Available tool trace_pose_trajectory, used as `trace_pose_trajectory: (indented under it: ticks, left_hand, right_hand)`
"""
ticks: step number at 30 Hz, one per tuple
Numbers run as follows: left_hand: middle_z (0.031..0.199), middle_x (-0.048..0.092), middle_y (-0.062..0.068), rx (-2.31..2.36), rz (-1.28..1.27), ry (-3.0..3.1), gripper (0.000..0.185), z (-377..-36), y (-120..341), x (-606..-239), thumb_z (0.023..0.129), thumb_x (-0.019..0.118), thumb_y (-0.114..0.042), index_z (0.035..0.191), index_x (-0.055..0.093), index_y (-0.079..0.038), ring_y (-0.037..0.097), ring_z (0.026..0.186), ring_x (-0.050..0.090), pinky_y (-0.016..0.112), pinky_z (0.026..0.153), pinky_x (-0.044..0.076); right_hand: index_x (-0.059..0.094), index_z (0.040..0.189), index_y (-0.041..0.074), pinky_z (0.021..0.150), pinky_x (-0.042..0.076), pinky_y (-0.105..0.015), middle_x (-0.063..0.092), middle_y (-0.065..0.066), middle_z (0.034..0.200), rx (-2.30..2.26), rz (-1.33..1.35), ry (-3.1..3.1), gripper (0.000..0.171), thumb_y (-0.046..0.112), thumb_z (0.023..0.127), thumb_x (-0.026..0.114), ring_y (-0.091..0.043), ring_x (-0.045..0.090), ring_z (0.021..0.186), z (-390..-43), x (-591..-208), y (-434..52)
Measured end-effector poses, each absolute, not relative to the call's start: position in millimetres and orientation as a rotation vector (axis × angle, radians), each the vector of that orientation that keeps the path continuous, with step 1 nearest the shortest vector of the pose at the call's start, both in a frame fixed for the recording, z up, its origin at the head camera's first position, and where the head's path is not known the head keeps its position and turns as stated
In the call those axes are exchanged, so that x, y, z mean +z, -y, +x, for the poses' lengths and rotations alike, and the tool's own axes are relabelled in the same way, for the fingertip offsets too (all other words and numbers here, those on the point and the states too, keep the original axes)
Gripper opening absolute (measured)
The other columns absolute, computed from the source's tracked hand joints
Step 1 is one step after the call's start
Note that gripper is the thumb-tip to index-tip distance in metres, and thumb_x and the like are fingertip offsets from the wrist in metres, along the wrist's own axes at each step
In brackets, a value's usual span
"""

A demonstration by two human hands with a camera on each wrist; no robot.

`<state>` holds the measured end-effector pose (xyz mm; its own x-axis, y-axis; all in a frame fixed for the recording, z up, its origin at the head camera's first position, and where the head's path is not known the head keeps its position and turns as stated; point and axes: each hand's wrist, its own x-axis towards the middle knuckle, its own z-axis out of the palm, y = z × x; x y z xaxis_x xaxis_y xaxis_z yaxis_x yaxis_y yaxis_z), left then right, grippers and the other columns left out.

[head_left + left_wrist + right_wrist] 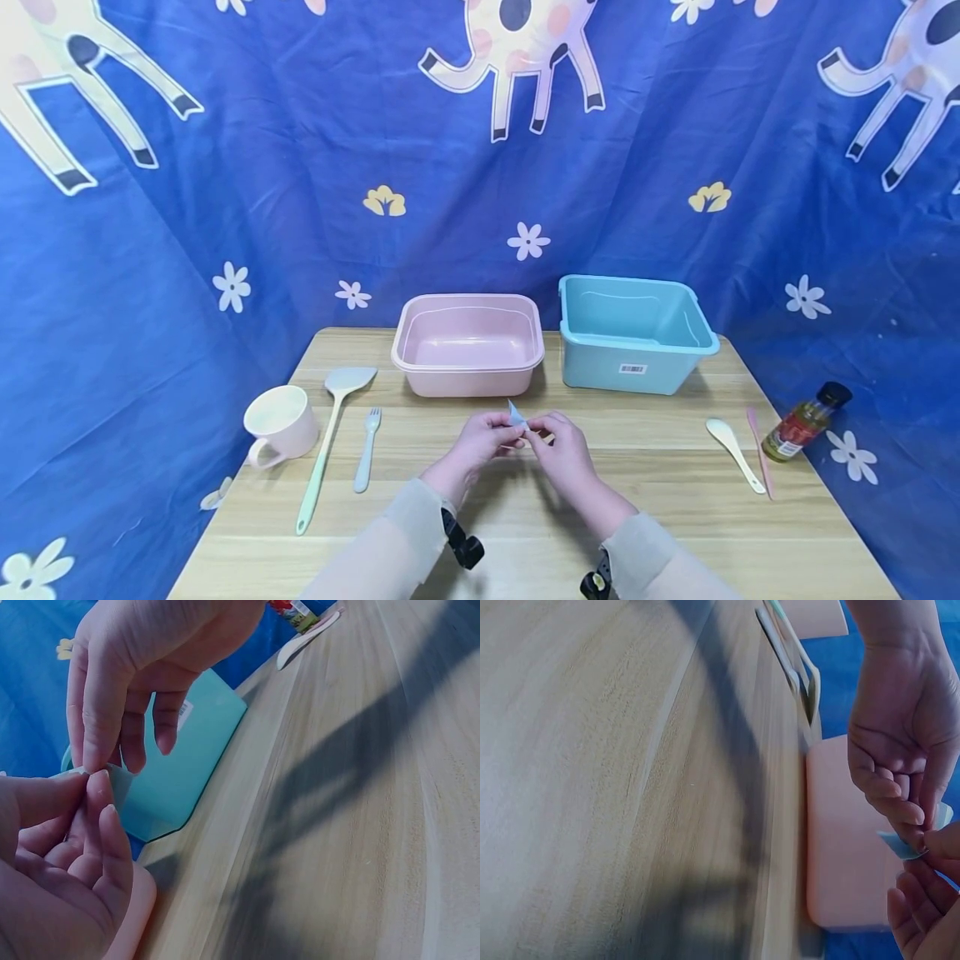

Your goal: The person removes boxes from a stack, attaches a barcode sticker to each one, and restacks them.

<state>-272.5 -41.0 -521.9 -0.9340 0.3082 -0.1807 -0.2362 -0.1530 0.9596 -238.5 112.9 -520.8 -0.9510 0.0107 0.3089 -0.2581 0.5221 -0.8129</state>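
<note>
Over the middle of the wooden table (660,517) my two hands meet. My left hand (486,440) and my right hand (557,445) both pinch a small light-blue piece (516,413) between thumb and fingertips, just in front of the pink basin (468,367). The left wrist view shows my left fingers (94,825) curled under my right hand (142,675), with the blue piece (116,778) mostly hidden between them. From the right wrist camera the blue piece (900,844) pokes out between the fingertips of my left hand (896,757) and my right fingers (930,900).
A teal bin (633,354) stands right of the pink basin. On the left lie a cream cup (281,423), a green spatula (330,433) and a pale blue fork (367,450). A white spoon (735,454), a pink stick (759,452) and an oil bottle (804,421) lie on the right.
</note>
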Motion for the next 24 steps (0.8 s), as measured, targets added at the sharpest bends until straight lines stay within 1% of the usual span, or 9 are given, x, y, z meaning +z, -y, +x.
trace_pose_trajectory:
  ticks: [5, 9, 12, 15, 18, 24]
  left_hand:
    - [0.084, 0.070, 0.006, 2.139, 0.073, -1.781, 0.016, -272.3, 41.3, -521.9, 0.089, 0.067, 0.005, 0.102, 0.063, 0.014, 0.015, 0.070, 0.066, 0.024, 0.062, 0.052]
    - [0.086, 0.071, 0.008, 2.137, 0.072, -1.790, 0.014, -272.2, 42.1, -522.3, 0.088, 0.066, 0.005, 0.100, 0.065, 0.012, 0.014, 0.069, 0.066, 0.024, 0.061, 0.052]
    - [0.087, 0.072, 0.009, 2.139, 0.069, -1.793, 0.010, -272.1, 42.7, -522.8, 0.088, 0.066, 0.005, 0.097, 0.066, 0.008, 0.014, 0.068, 0.065, 0.024, 0.060, 0.052]
    - [0.085, 0.072, 0.008, 2.141, 0.064, -1.794, 0.004, -272.1, 43.3, -523.3, 0.088, 0.066, 0.005, 0.091, 0.068, 0.003, 0.014, 0.068, 0.065, 0.025, 0.060, 0.053]
    - [0.082, 0.070, 0.006, 2.141, 0.052, -1.799, 0.007, -272.8, 43.8, -524.4, 0.088, 0.066, 0.005, 0.086, 0.068, -0.002, 0.016, 0.069, 0.066, 0.027, 0.062, 0.053]
    - [0.083, 0.071, 0.009, 2.143, -0.007, -1.856, 0.009, -273.3, 46.8, -526.0, 0.087, 0.066, 0.003, 0.082, 0.064, -0.004, 0.016, 0.067, 0.066, 0.028, 0.062, 0.053]
  right_hand:
    - [0.075, 0.092, 0.007, 0.066, 0.050, -0.026, 0.064, 0.006, 0.086, 1.413, 0.201, 2.481, 0.007, 0.003, 0.086, 0.074, -0.014, 0.060, 0.080, -239.5, -521.1, -112.8]
    - [0.075, 0.092, 0.006, 0.064, 0.050, -0.026, 0.065, 0.005, 0.086, 1.417, 0.208, 2.469, 0.007, 0.003, 0.087, 0.073, -0.014, 0.060, 0.079, -240.0, -521.4, -113.1]
    - [0.075, 0.091, 0.006, 0.064, 0.050, -0.026, 0.066, 0.004, 0.086, 1.441, 0.186, 2.474, 0.005, 0.003, 0.089, 0.071, -0.014, 0.060, 0.080, -240.5, -521.6, -113.6]
    - [0.073, 0.090, 0.005, 0.065, 0.049, -0.028, 0.066, 0.002, 0.084, 1.493, 0.136, 2.479, 0.003, 0.006, 0.090, 0.070, -0.015, 0.060, 0.079, -241.3, -521.7, -114.4]
    - [0.071, 0.088, 0.004, 0.066, 0.048, -0.029, 0.065, 0.001, 0.081, 1.534, 0.075, 2.479, 0.004, 0.007, 0.091, 0.069, -0.016, 0.059, 0.077, -242.2, -521.9, -115.5]
    - [0.069, 0.085, 0.005, 0.064, 0.046, -0.027, 0.061, 0.000, 0.075, 1.603, -0.019, 2.452, 0.006, 0.003, 0.091, 0.067, -0.014, 0.055, 0.072, -244.0, -522.6, -116.9]
